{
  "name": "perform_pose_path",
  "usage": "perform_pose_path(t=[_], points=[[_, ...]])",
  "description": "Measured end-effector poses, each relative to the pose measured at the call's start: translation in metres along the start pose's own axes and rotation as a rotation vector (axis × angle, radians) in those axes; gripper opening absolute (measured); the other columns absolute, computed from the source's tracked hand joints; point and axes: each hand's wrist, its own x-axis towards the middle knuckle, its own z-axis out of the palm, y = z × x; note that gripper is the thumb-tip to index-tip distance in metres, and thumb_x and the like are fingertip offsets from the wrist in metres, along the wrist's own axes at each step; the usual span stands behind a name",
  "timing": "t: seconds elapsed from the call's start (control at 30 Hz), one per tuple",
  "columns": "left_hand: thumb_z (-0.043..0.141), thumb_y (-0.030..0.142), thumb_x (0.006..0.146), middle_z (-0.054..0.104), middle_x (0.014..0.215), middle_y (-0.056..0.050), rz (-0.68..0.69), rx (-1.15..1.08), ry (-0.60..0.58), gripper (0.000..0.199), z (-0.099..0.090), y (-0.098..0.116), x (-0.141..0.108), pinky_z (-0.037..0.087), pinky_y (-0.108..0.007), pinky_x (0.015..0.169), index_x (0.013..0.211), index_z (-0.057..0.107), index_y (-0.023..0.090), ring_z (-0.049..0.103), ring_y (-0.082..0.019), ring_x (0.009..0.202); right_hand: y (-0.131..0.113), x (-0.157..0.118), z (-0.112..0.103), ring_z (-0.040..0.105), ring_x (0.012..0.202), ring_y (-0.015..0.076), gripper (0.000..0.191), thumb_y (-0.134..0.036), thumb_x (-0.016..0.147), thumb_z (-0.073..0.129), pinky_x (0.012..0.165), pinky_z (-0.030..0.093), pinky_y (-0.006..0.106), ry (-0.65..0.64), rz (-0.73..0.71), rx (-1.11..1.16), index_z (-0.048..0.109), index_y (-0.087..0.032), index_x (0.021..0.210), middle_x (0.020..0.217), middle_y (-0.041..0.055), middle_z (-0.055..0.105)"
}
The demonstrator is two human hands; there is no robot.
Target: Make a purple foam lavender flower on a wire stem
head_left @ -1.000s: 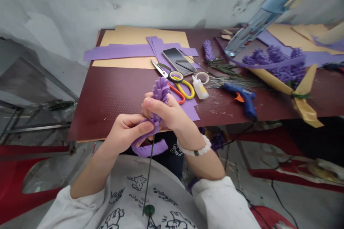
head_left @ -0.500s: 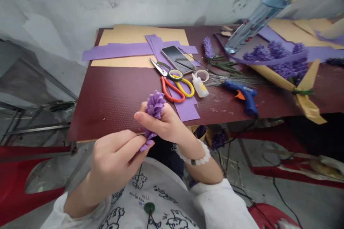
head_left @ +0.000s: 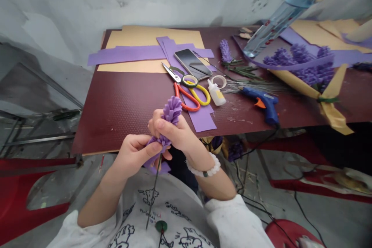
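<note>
A purple paper flower (head_left: pixel 172 109), with curled looped petals and a thin dark stem (head_left: pixel 153 192), is held over my lap at the table's front edge. My right hand (head_left: pixel 181 133), a white bead bracelet on its wrist, wraps round the middle of the flower head. Lower down, my left hand (head_left: pixel 135 157) pinches a fringed purple paper strip (head_left: pixel 151 159) against the flower's base. The strip's loose end hangs below the fingers, partly hidden. The stem slants down in front of the white apron.
On the dark red table (head_left: pixel 124 104) lie scissors (head_left: pixel 190 97), a phone (head_left: pixel 193 63), a glue bottle (head_left: pixel 216 93), tape (head_left: pixel 218 81) and a blue glue gun (head_left: pixel 263 102). Purple strips (head_left: pixel 128 55), a finished flower (head_left: pixel 225 51), a wrapped bouquet (head_left: pixel 308 68) and a water bottle (head_left: pixel 286 11) sit further back.
My left hand has turned and its grip shifted on the strip at the flower's base. The flower has moved slightly right, and more of its stem and the strip's loose end show.
</note>
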Motion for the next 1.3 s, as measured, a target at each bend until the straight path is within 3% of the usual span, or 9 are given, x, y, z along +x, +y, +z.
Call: perform_pose_path(t=[0.13, 0.27, 0.33, 0.43, 0.63, 0.77, 1.03, 1.2, 1.3], points=[[0.067, 0.044, 0.078, 0.063, 0.051, -0.001, 0.112, 0.107, 0.161, 0.033, 0.005, -0.002, -0.001, 0.037, -0.018, 0.034, 0.065, 0.065, 0.013, 0.047, -0.007, 0.035, -0.006, 0.002, -0.002, 0.04, 0.049, 0.0065, 0.041, -0.06, 0.081, 0.058, 0.044, 0.035, 0.02, 0.055, -0.061, -0.046, 0.05, -0.02, 0.074, 0.062, -0.0046, 0.047], [0.064, 0.026, 0.081, 0.061, 0.051, 0.001, 0.436, 0.661, 0.492, 0.022, 0.01, -0.003, -0.003, 0.043, -0.018, 0.047, 0.062, 0.064, 0.015, 0.052, -0.007, 0.044, -0.015, -0.007, -0.001, 0.044, 0.058, 0.0073, 0.039, -0.055, 0.076, 0.067, 0.052, 0.038, 0.021, 0.253, -0.055, -0.306, 0.052, -0.019, 0.081, 0.067, -0.0046, 0.049], [0.065, 0.018, 0.079, 0.061, 0.053, 0.002, 0.585, 0.87, 0.557, 0.017, 0.013, -0.004, -0.004, 0.043, -0.017, 0.051, 0.062, 0.065, 0.015, 0.053, -0.007, 0.048, -0.019, -0.012, 0.001, 0.039, 0.056, 0.0064, 0.036, -0.049, 0.076, 0.069, 0.05, 0.033, 0.02, 0.339, -0.019, -0.49, 0.051, -0.018, 0.074, 0.063, -0.0056, 0.046], [0.067, 0.017, 0.076, 0.062, 0.054, 0.002, 0.614, 0.878, 0.537, 0.014, 0.014, -0.004, -0.004, 0.043, -0.017, 0.052, 0.063, 0.065, 0.015, 0.053, -0.007, 0.049, -0.02, -0.016, 0.002, 0.036, 0.054, 0.0056, 0.036, -0.047, 0.081, 0.065, 0.047, 0.03, 0.019, 0.346, 0.0, -0.58, 0.048, -0.018, 0.067, 0.059, -0.0058, 0.043], [0.072, 0.037, 0.074, 0.06, 0.049, 0.001, 0.102, 0.06, 0.133, 0.026, 0.005, -0.006, -0.002, 0.041, -0.019, 0.038, 0.065, 0.065, 0.014, 0.05, -0.008, 0.036, -0.013, -0.012, -0.003, 0.035, 0.043, 0.0032, 0.039, -0.054, 0.083, 0.059, 0.039, 0.032, 0.017, 0.117, 0.045, -0.112, 0.048, -0.018, 0.07, 0.055, -0.007, 0.043], [0.079, 0.044, 0.065, 0.061, 0.049, -0.001, 0.011, -0.201, 0.082, 0.035, 0.003, -0.012, 0.0, 0.035, -0.018, 0.032, 0.061, 0.066, 0.012, 0.048, -0.007, 0.032, -0.002, -0.012, 0.0, 0.036, 0.039, 0.0037, 0.043, -0.06, 0.079, 0.061, 0.035, 0.032, 0.017, 0.107, 0.016, -0.017, 0.049, -0.019, 0.073, 0.054, -0.0065, 0.046], [0.073, 0.047, 0.072, 0.066, 0.055, -0.004, 0.015, -0.147, 0.068, 0.036, 0.004, -0.016, -0.006, 0.03, -0.018, 0.03, 0.067, 0.067, 0.012, 0.045, -0.005, 0.03, 0.015, -0.014, -0.002, 0.042, 0.048, 0.0058, 0.042, -0.059, 0.083, 0.057, 0.041, 0.036, 0.019, 0.073, -0.025, 0.042, 0.056, -0.018, 0.079, 0.065, -0.002, 0.054], [0.065, 0.032, 0.081, 0.058, 0.046, 0.002, 0.269, 0.279, 0.265, 0.024, 0.01, -0.008, -0.013, 0.037, -0.017, 0.036, 0.065, 0.066, 0.014, 0.047, -0.006, 0.034, 0.001, -0.019, 0.001, 0.046, 0.057, 0.0085, 0.05, -0.066, 0.077, 0.059, 0.047, 0.037, 0.021, 0.159, -0.037, -0.101, 0.059, -0.017, 0.088, 0.07, -0.001, 0.054], [0.067, 0.021, 0.077, 0.058, 0.046, 0.003, 0.399, 0.558, 0.371, 0.016, 0.014, -0.002, -0.015, 0.04, -0.017, 0.041, 0.063, 0.067, 0.015, 0.05, -0.006, 0.04, -0.007, -0.025, 0.003, 0.041, 0.057, 0.0077, 0.041, -0.055, 0.071, 0.073, 0.049, 0.035, 0.02, 0.266, -0.044, -0.296, 0.056, -0.018, 0.078, 0.064, -0.0043, 0.047]])
